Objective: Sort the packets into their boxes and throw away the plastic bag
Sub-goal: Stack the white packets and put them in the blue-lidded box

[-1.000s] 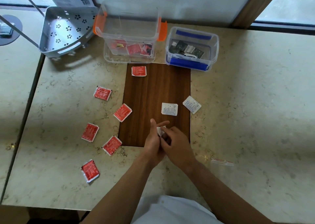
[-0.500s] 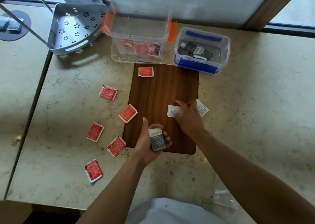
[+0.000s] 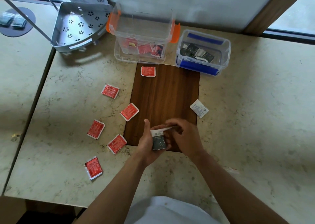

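My left hand [image 3: 147, 142] holds a small stack of dark grey packets [image 3: 159, 141] over the near edge of the wooden board [image 3: 165, 96]. My right hand [image 3: 185, 136] pinches a white packet [image 3: 167, 128] against the top of that stack. One more white packet [image 3: 199, 108] lies just right of the board. Several red packets lie left of the board, among them the nearest red packet [image 3: 93, 168] and the red packet [image 3: 148, 71] by the boxes. The orange-clipped clear box [image 3: 141, 36] holds red packets. The blue-clipped box [image 3: 202, 52] holds dark ones.
A grey perforated corner shelf [image 3: 76, 26] stands at the back left. A clear plastic bag [image 3: 230, 170] lies on the marble beside my right forearm, barely visible. The table's edge runs along the left, with a gap to a second surface.
My right hand picked the white packet off the board and brought it back onto the stack in my left hand. One white packet is left beside the board.
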`<action>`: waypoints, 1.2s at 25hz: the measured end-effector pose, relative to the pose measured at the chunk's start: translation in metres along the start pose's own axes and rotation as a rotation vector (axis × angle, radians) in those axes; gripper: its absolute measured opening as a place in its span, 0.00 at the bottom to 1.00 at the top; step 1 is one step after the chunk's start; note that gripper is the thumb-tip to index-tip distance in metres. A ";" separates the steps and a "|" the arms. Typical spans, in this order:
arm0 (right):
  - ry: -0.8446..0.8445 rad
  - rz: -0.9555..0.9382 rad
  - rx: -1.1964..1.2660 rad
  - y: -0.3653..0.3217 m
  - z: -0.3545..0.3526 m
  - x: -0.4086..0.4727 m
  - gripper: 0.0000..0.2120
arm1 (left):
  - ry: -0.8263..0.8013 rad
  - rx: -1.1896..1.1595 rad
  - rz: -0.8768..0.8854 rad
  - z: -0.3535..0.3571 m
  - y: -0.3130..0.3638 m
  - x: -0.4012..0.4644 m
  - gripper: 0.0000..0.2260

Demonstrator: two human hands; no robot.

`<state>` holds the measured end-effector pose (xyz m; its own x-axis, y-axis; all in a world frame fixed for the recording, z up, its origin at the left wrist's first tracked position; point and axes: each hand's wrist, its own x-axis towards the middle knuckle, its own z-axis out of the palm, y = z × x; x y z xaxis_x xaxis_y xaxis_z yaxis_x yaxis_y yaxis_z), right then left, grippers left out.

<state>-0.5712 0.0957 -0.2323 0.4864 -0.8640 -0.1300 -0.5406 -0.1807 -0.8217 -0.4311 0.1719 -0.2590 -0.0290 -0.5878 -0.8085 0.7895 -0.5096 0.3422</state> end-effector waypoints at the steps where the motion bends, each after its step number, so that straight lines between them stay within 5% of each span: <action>1: 0.001 -0.054 -0.014 0.001 0.001 -0.006 0.09 | 0.005 0.023 -0.009 0.000 -0.001 -0.001 0.37; 6: 0.028 0.107 0.152 0.007 0.002 -0.021 0.18 | 0.045 0.073 -0.007 -0.004 -0.006 -0.005 0.34; 12: -0.166 0.178 0.248 0.003 0.001 -0.029 0.19 | 0.047 0.176 -0.074 -0.004 -0.004 -0.006 0.36; 23: 0.203 -0.017 -0.244 -0.008 0.022 -0.027 0.06 | 0.281 -0.135 0.037 0.019 -0.011 0.007 0.31; 26: 0.011 -0.060 -0.286 -0.009 0.025 -0.026 0.12 | 0.229 -0.143 0.027 0.026 -0.006 0.009 0.30; 28: -0.237 0.007 -0.049 -0.007 0.018 -0.022 0.15 | 0.207 -0.090 0.037 0.027 -0.003 0.013 0.30; 30: -0.209 0.111 0.132 0.001 0.004 -0.010 0.11 | 0.158 -0.110 0.064 0.021 -0.002 0.015 0.32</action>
<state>-0.5739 0.1066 -0.2344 0.5675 -0.7570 -0.3238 -0.5108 -0.0152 -0.8596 -0.4460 0.1504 -0.2616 0.1130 -0.5064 -0.8549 0.8489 -0.3980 0.3479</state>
